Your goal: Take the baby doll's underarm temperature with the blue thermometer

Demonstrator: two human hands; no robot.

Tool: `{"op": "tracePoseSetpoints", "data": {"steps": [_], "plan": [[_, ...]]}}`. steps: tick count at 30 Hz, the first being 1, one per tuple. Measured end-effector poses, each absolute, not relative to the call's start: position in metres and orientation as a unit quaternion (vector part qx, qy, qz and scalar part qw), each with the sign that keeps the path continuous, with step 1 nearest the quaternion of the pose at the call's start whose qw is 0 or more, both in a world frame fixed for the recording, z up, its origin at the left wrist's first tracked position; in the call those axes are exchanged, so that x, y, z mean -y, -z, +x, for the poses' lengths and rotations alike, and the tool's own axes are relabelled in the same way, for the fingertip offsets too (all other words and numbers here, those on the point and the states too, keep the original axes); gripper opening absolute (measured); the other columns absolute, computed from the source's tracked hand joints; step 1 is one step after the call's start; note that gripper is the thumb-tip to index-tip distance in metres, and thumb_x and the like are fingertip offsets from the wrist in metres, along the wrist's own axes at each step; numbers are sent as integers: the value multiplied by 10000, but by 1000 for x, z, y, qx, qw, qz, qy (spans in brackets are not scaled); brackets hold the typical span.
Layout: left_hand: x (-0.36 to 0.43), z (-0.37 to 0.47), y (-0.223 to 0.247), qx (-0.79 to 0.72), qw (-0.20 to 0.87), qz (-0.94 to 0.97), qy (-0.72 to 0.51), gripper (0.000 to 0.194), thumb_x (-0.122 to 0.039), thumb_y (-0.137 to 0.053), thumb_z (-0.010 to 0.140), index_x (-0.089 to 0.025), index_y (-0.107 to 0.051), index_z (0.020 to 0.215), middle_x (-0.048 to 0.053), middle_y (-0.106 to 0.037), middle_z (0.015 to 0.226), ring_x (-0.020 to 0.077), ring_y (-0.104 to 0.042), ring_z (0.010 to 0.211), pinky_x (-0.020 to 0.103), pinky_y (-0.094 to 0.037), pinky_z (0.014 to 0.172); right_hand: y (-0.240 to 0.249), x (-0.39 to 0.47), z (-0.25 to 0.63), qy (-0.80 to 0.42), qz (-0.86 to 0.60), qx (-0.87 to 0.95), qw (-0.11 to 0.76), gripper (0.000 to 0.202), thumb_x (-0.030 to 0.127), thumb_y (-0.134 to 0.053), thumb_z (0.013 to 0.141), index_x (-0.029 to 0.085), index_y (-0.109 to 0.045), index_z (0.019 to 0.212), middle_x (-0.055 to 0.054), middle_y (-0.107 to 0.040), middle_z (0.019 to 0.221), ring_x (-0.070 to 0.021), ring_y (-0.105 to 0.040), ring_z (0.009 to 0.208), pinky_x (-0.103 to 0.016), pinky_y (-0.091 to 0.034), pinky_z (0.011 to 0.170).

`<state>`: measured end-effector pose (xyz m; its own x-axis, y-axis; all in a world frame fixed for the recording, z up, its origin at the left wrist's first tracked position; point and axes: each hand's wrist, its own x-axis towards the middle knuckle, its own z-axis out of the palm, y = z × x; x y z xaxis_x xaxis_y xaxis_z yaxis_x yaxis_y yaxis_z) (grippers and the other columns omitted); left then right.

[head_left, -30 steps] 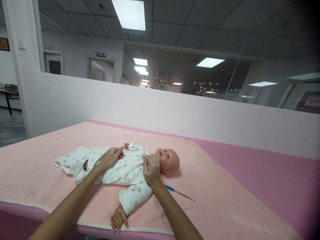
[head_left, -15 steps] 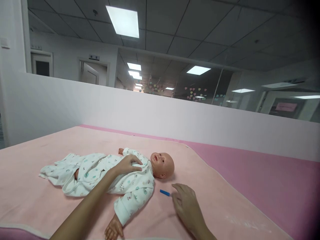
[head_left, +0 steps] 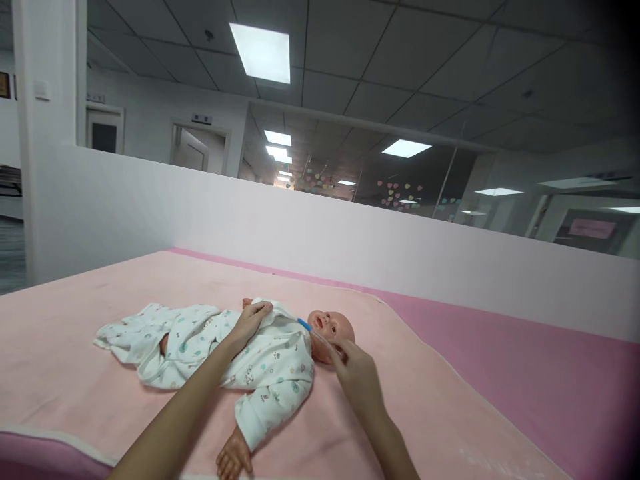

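A baby doll point(head_left: 333, 325) lies on its back, its head to the right, in a white printed outfit point(head_left: 270, 360). My left hand point(head_left: 254, 321) is at the doll's chest, fingers closed on the front edge of the outfit, which is pulled up a little. My right hand point(head_left: 353, 363) pinches a slim clear stick with a blue end point(head_left: 305, 325). That stick crosses in front of the doll's neck and chin, its blue end pointing left toward the collar. Whether it touches the doll, I cannot tell. Fingers hide the stick's near end.
A pale pink mat point(head_left: 430, 413) lies under the doll, over a darker pink surface point(head_left: 540, 340). A low white wall point(head_left: 350, 233) runs behind, with glass panels above it.
My right hand has moved up and left, bringing the stick from beside the doll's shoulder to its neck. My left hand has closed on the outfit's front edge. The view has shifted slightly.
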<state>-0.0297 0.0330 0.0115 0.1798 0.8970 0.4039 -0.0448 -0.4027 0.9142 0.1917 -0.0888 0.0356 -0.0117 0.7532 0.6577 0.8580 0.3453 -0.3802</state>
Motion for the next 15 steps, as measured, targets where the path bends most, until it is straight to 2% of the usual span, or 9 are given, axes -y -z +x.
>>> {"op": "tracePoseSetpoints", "data": {"steps": [3, 6, 8, 11, 15], "plan": [[-33, -30, -11, -325, 456, 614, -556, 461, -551, -503, 724, -126, -633, 849, 26, -616, 740, 179, -550, 779, 264, -423, 690, -36, 48, 156, 154, -525, 755, 362, 255, 207, -425, 831, 215, -587, 634, -37, -625, 646, -165, -560, 609, -259, -388, 549], [-33, -31, -10, -302, 477, 610, -556, 466, -543, -533, 708, -120, -636, 875, 31, -624, 757, 176, -557, 776, 262, -427, 690, -34, 17, 130, 177, -572, 767, 231, 267, 130, -418, 828, 169, -594, 630, -88, -639, 692, -161, -567, 595, -254, -365, 540], [-33, -31, -9, -301, 477, 619, -547, 458, -534, -527, 719, -121, -633, 885, 34, -628, 763, 178, -565, 786, 261, -434, 695, -35, 4, 119, 171, -587, 770, 183, 256, 74, -422, 803, 143, -613, 645, -104, -645, 698, -153, -575, 582, -242, -352, 525], [-38, -31, -5, -366, 409, 645, -533, 451, -525, -455, 765, -117, -620, 863, 34, -620, 731, 169, -578, 751, 254, -444, 664, -40, -6, 113, 158, -579, 784, 162, 248, 17, -441, 756, 134, -623, 635, -92, -646, 664, -148, -585, 573, -230, -351, 517], [-55, -28, 1, -463, 321, 652, -508, 433, -454, -344, 830, -102, -588, 892, 47, -614, 716, 157, -584, 680, 253, -445, 600, -43, -10, 114, 140, -566, 801, 136, 195, 20, -492, 738, 131, -630, 656, -88, -646, 659, -151, -593, 573, -227, -366, 501]]}}
